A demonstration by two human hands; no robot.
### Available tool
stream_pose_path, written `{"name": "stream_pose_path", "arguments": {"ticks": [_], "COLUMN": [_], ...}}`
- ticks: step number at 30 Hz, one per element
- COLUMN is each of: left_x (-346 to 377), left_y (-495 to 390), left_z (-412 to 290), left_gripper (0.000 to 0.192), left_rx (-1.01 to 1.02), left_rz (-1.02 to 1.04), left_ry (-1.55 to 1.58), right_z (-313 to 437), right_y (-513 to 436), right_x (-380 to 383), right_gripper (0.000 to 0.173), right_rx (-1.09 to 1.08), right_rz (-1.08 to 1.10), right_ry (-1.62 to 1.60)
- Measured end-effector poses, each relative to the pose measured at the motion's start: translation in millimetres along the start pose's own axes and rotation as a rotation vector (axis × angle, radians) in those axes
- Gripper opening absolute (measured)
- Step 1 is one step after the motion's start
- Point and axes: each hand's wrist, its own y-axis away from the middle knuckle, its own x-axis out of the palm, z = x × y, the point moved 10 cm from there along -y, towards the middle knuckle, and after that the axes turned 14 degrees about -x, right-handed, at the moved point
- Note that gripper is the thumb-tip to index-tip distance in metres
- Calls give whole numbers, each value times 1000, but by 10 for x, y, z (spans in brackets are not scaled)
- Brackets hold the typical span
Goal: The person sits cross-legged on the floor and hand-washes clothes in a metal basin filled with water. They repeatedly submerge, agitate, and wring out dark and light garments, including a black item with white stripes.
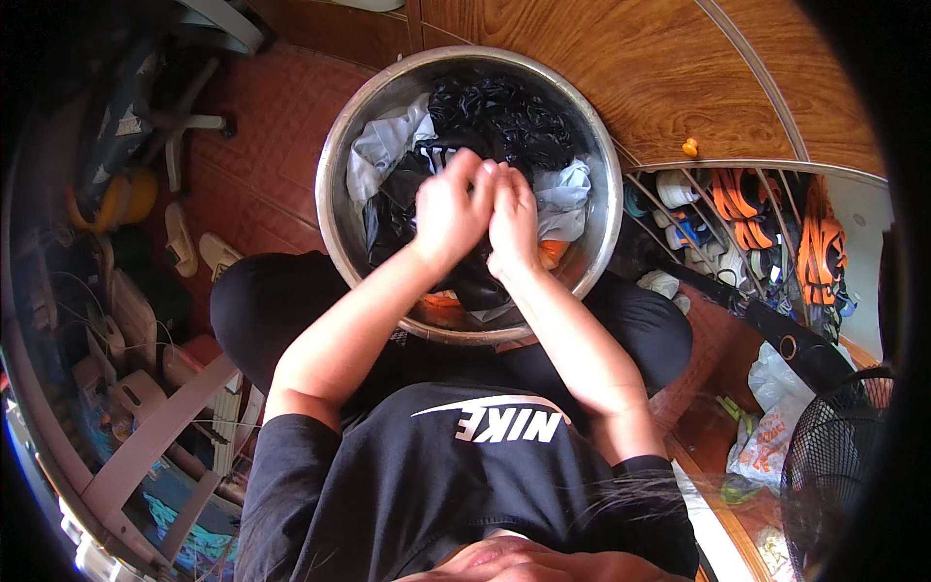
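Note:
A round stainless-steel basin (325, 190) stands between the bent knees, with wet clothes in it. My left hand (452, 209) is over the middle of the basin, fingers curled and slightly blurred. Pressed against it at the fingertips is my right hand (515, 212), its fingers bent together. Whether any cloth is caught between them is hidden. Under and beyond both hands lies dark wet fabric (509, 116), bunched and glossy. Light grey cloth (385, 149) lies along the left wall, and more pale cloth (566, 190) along the right. Orange fabric (554, 252) shows beside my right wrist.
Wood-grain cabinet doors (654, 94) with an orange knob (690, 148) stand close behind the basin. A rack of shoes (734, 225) is on the right, near a black mesh fan guard (836, 451) and a plastic bag (771, 436). Slippers (180, 238) lie on the red floor at left.

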Motion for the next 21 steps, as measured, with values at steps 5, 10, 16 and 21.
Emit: {"name": "stream_pose_path", "arguments": {"ticks": [5,10,16,21], "left_x": [11,-216,-70,-128], "left_y": [338,-39,406,-55], "left_z": [-364,3,-331,85], "left_gripper": [15,20,17,21], "left_rx": [183,-50,243,46], "left_rz": [67,-103,-4,-163], "left_ry": [59,3,59,-282], "right_z": [169,152,34,-156], "right_y": [-129,142,-11,-70], "right_x": [17,138,-6,-41], "right_gripper": [33,34,31,22], "right_rx": [-119,130,107,116], "right_rz": [210,35,164,220], "right_ry": [132,37,118,324]}}
